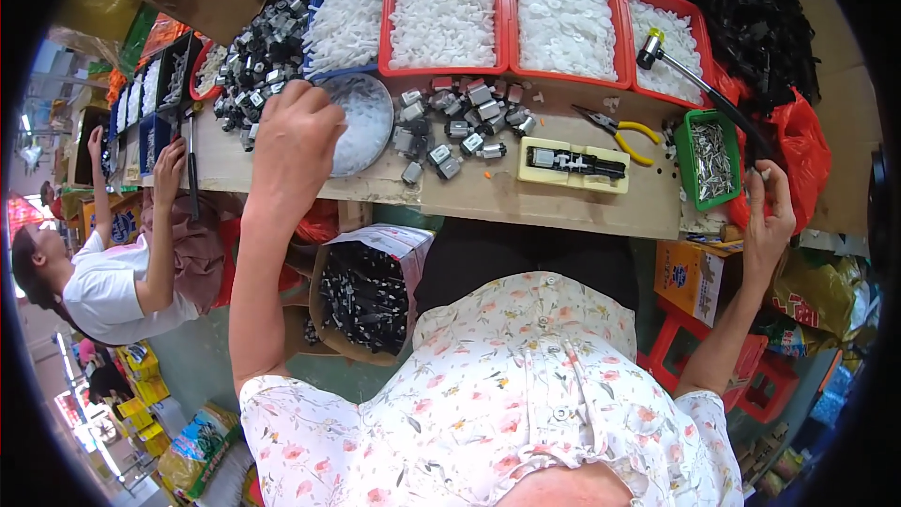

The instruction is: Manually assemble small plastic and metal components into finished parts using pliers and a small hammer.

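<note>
My left hand (300,130) is raised at the near side of a round dish (360,124) of small white plastic parts. Its fingers are curled closed, and what they hold, if anything, is hidden. At the right, beside a green tray (710,158) of silver metal pins, is my right hand (771,211). Thumb and fingertips are drawn together there; anything between them is too small to make out. A cream block (574,180) lies in front of me, with a black part holding gear and metal pieces (572,161) set in it.
Small motors (460,122) are heaped mid-table. Yellow-handled pliers (624,131) and a hammer (680,70) lie to their right. Red trays (446,69) of white parts line the back. A box of black parts (366,296) stands below the edge. A co-worker (131,272) sits at the left.
</note>
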A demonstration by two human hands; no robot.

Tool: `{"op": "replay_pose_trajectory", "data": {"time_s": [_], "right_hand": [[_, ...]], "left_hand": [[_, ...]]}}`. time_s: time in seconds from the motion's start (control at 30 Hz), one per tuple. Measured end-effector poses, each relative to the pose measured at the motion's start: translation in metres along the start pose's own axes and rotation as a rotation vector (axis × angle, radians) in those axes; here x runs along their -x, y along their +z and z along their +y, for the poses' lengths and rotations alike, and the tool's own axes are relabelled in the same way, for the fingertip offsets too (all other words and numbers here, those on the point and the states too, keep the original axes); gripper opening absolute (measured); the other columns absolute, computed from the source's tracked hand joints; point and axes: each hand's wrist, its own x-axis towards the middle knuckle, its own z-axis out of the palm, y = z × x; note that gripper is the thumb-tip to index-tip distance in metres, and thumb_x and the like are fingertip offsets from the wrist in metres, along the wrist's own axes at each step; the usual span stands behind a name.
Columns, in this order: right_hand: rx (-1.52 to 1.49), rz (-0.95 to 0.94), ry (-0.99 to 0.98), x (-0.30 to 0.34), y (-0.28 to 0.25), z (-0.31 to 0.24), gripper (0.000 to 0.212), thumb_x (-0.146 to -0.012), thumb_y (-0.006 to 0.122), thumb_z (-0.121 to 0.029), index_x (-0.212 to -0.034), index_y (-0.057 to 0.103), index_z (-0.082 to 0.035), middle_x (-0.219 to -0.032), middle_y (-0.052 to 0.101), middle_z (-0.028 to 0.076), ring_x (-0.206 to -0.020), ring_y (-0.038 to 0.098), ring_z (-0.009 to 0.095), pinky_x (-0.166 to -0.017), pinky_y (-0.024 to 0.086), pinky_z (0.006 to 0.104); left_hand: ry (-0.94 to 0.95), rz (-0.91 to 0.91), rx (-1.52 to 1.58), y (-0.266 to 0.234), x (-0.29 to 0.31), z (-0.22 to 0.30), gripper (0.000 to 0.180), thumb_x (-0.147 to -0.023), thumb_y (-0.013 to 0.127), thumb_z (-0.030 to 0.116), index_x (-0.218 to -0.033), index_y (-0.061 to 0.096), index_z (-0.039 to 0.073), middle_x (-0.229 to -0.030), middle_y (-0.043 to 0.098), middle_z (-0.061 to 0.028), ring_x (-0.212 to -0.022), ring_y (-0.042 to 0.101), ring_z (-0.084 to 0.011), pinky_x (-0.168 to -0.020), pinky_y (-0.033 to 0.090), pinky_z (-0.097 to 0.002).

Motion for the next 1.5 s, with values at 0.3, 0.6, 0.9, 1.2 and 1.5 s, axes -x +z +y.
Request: {"op": "replay_pose_trajectory", "data": {"time_s": [0.3, 0.6, 0.9, 1.2, 1.5], "right_hand": [[-0.972, -0.281, -0.050, 0.023, 0.080, -0.085, 0.019, -0.090, 0.067, 0.001, -0.108, 0.071, 0.001, -0.115, 0.063, 0.007, -0.099, 0.057, 0.012, -0.090, 0.044, 0.0251], [-1.326, -0.312, 0.105, 0.036, 0.105, -0.117, 0.023, -0.095, 0.065, -0.001, -0.117, 0.068, 0.005, -0.100, 0.072, 0.009, -0.089, 0.069, 0.013, -0.076, 0.057, 0.0257], [-0.914, -0.461, -0.048, 0.033, 0.102, -0.109, 0.020, -0.092, 0.068, 0.003, -0.111, 0.072, 0.004, -0.105, 0.072, 0.010, -0.092, 0.067, 0.014, -0.078, 0.051, 0.0249], [-0.919, -0.459, -0.234, 0.030, 0.105, -0.102, 0.026, -0.082, 0.071, 0.010, -0.107, 0.075, 0.003, -0.101, 0.074, 0.012, -0.093, 0.068, 0.020, -0.082, 0.052, 0.0313], [-0.733, -0.475, -0.333, 0.023, 0.091, -0.090, 0.031, -0.080, 0.078, -0.003, -0.110, 0.073, 0.001, -0.100, 0.073, 0.013, -0.089, 0.069, 0.022, -0.081, 0.053, 0.0334]], "left_hand": [[-0.233, 0.195, 0.713, 0.005, -0.014, 0.078, 0.011, -0.078, 0.077, 0.001, -0.085, 0.071, -0.004, -0.084, 0.069, -0.0125, -0.081, 0.063, -0.0254, -0.076, 0.049, -0.0347], [-0.205, 0.183, 0.976, 0.039, -0.037, 0.136, 0.010, -0.083, 0.077, 0.000, -0.092, 0.072, -0.004, -0.088, 0.069, -0.0079, -0.080, 0.061, -0.0147, -0.071, 0.047, -0.0270], [-0.231, 0.059, 1.125, 0.045, -0.040, 0.140, 0.011, -0.087, 0.076, 0.004, -0.094, 0.073, -0.004, -0.088, 0.070, -0.0074, -0.078, 0.059, -0.0118, -0.068, 0.046, -0.0256], [-0.429, -0.166, 1.409, 0.056, -0.039, 0.138, 0.011, -0.090, 0.075, 0.003, -0.096, 0.074, -0.005, -0.085, 0.070, -0.0019, -0.076, 0.060, -0.0060, -0.067, 0.046, -0.0205], [-0.339, -0.123, 1.285, 0.056, -0.049, 0.160, 0.014, -0.088, 0.076, 0.006, -0.097, 0.074, -0.005, -0.083, 0.070, -0.0024, -0.072, 0.058, -0.0062, -0.063, 0.045, -0.0227]]}}
